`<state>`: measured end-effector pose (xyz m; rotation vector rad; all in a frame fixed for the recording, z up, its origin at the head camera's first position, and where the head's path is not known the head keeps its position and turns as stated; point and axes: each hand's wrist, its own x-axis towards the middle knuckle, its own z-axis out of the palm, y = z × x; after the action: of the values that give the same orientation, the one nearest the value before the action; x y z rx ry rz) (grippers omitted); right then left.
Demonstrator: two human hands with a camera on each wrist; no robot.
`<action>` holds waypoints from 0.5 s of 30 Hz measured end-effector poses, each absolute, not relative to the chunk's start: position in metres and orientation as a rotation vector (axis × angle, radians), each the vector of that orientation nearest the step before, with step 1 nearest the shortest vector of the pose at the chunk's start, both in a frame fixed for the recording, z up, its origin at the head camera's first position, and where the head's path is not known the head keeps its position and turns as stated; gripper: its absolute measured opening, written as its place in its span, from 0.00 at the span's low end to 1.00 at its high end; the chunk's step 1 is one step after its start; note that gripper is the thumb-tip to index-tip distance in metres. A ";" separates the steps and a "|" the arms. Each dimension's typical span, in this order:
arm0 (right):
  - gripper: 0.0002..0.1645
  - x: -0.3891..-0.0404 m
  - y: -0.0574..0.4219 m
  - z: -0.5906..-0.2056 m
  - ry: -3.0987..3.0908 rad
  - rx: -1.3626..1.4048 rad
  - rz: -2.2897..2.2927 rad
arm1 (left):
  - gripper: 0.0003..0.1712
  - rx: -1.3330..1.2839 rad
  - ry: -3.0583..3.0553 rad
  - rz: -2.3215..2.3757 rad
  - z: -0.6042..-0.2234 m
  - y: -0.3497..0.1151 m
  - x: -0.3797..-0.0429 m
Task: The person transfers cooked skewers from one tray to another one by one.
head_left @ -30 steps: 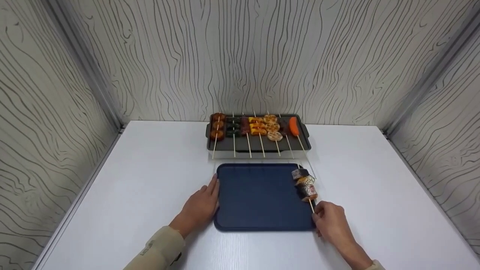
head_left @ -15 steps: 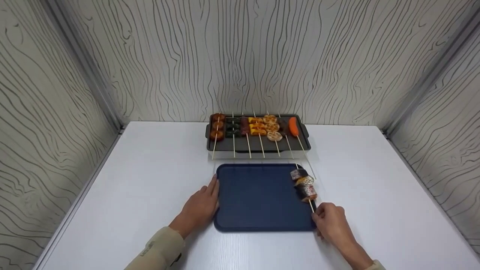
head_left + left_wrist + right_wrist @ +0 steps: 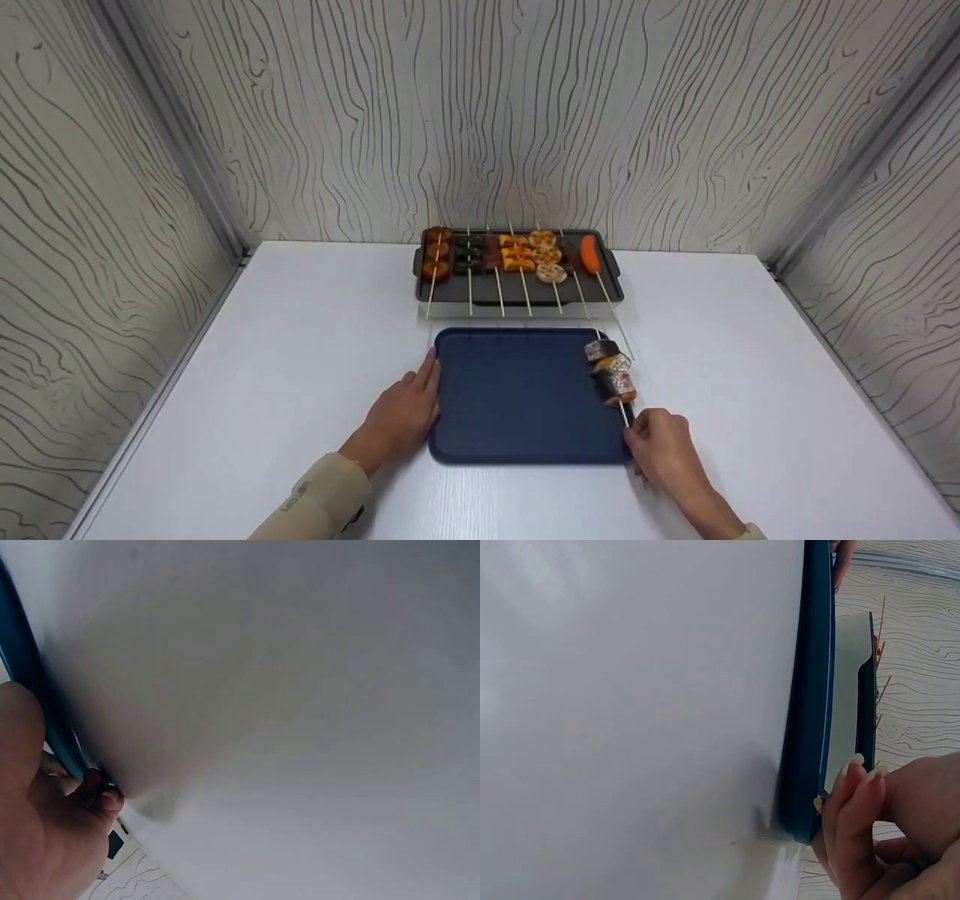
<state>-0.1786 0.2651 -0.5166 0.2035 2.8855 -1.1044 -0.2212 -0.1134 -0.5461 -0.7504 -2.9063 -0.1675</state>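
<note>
A dark blue rectangular tray (image 3: pixel 525 397) lies on the white table. My left hand (image 3: pixel 401 409) touches its left edge, the fingers reaching forward along the rim; the left wrist view shows the thumb against the tray's side (image 3: pixel 22 652). At the tray's right edge lies a skewer (image 3: pixel 616 382) threaded with silvery, dark-skinned chunks and a yellow piece between them. My right hand (image 3: pixel 664 444) pinches the bare lower end of its stick between thumb and fingers, beside the tray's near right corner. In the right wrist view, the stick's end shows by the fingertips (image 3: pixel 851 780).
Behind the tray stands a black grill plate (image 3: pixel 487 291) holding several skewers, among them lotus root slices (image 3: pixel 547 255), yellow pieces (image 3: pixel 516 253) and an orange-red sausage (image 3: pixel 589 253), whose stick reaches past the front edge. Wood-grain-patterned panels (image 3: pixel 480 112) enclose the table (image 3: pixel 315 315).
</note>
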 end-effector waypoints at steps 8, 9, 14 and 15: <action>0.11 -0.179 0.267 -0.517 2.892 0.212 -1.089 | 0.32 -0.731 -2.919 -0.149 -0.545 -0.113 -0.222; 0.11 -0.179 0.267 -0.516 2.886 0.216 -1.088 | 0.31 -0.731 -2.915 -0.152 -0.544 -0.113 -0.222; 0.10 -0.179 0.268 -0.515 2.858 0.228 -1.091 | 0.32 -0.736 -2.917 -0.167 -0.544 -0.113 -0.221; 0.10 -0.179 0.268 -0.515 2.854 0.232 -1.096 | 0.32 -0.735 -2.919 -0.172 -0.545 -0.113 -0.221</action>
<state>-0.1794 0.2683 -0.5153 0.2317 2.8538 -1.0956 -0.2208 -0.1134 -0.5446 -0.7352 -2.9189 -0.1716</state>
